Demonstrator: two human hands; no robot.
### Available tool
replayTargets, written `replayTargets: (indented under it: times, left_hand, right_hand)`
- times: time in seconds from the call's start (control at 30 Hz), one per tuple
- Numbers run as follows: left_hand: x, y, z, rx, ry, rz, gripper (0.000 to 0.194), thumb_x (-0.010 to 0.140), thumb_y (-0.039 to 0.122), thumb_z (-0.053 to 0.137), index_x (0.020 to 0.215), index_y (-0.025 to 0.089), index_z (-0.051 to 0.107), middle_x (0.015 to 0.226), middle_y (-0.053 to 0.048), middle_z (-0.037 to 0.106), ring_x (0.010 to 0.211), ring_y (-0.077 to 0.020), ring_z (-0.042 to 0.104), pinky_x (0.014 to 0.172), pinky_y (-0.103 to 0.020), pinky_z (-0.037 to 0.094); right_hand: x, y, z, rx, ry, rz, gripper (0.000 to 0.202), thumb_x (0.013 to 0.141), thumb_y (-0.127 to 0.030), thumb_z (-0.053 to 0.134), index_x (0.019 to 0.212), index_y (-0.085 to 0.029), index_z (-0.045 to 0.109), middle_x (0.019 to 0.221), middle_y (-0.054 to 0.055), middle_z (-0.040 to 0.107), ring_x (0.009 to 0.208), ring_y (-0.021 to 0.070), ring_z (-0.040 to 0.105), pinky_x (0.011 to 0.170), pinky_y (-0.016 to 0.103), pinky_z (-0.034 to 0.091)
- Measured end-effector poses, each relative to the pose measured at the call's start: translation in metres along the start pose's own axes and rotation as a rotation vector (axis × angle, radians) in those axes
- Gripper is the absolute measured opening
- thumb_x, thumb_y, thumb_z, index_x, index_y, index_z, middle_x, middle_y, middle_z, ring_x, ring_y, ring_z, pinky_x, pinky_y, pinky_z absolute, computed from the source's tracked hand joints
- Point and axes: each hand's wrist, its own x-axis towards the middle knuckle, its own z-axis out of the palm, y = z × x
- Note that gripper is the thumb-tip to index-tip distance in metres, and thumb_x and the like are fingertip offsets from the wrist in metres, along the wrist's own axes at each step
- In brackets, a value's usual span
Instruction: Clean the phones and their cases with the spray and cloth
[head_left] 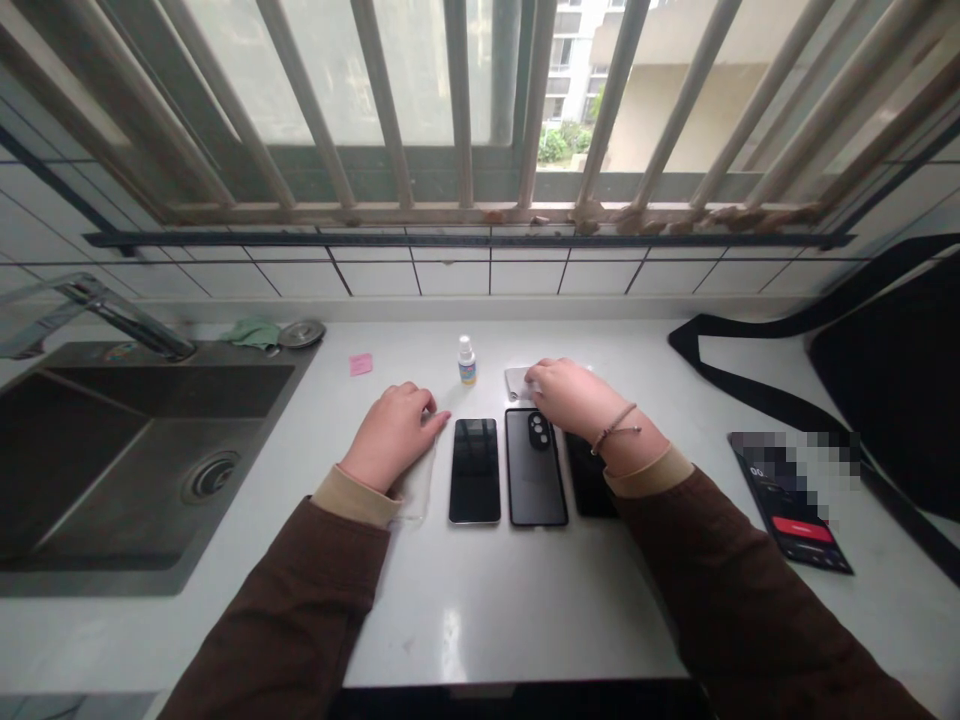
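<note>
My left hand (396,432) rests over a clear, see-through case (414,492) on the white counter, thumb apart from the curled fingers; whether it grips the case cannot be made out. My right hand (564,392) reaches over a small whitish folded cloth or packet (517,381), its fingertips closed down at the right end. Between the hands lie a black-screened phone (475,472) and a dark phone case (535,480) with camera openings. Another dark flat object (591,485) is partly hidden under my right wrist. A small white spray bottle (466,362) stands upright behind the phone.
A sink (150,480) with a faucet (124,318) is at the left, near a green cloth (253,332) and metal strainer (301,333). A pink note (361,364) lies behind my left hand. At right are a lit phone (795,510) and a black strapped bag (892,350).
</note>
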Motion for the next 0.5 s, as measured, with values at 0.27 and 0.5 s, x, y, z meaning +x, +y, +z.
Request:
replayTargets:
  times: [0.27, 0.5]
  left_hand:
    - [0.000, 0.004, -0.004, -0.002, 0.098, -0.008, 0.018, 0.101, 0.036, 0.066, 0.093, 0.021, 0.070, 0.099, -0.012, 0.071, 0.098, -0.0306, 0.065, 0.092, -0.045, 0.052]
    - [0.002, 0.007, -0.008, -0.028, 0.196, -0.015, 0.018, 0.103, 0.034, 0.060, 0.094, 0.021, 0.068, 0.101, -0.011, 0.071, 0.099, -0.0297, 0.066, 0.095, -0.046, 0.052]
  right_hand:
    - [-0.006, -0.041, -0.021, 0.163, 0.287, -0.177, 0.042, 0.107, -0.025, 0.056, 0.148, -0.015, 0.061, 0.153, 0.017, 0.062, 0.136, 0.0326, 0.059, 0.115, 0.047, 0.050]
    - [0.030, -0.078, -0.029, 0.149, 0.342, -0.191, 0.051, 0.106, -0.006, 0.042, 0.153, -0.020, 0.057, 0.155, 0.015, 0.060, 0.131, 0.0299, 0.061, 0.110, 0.046, 0.051]
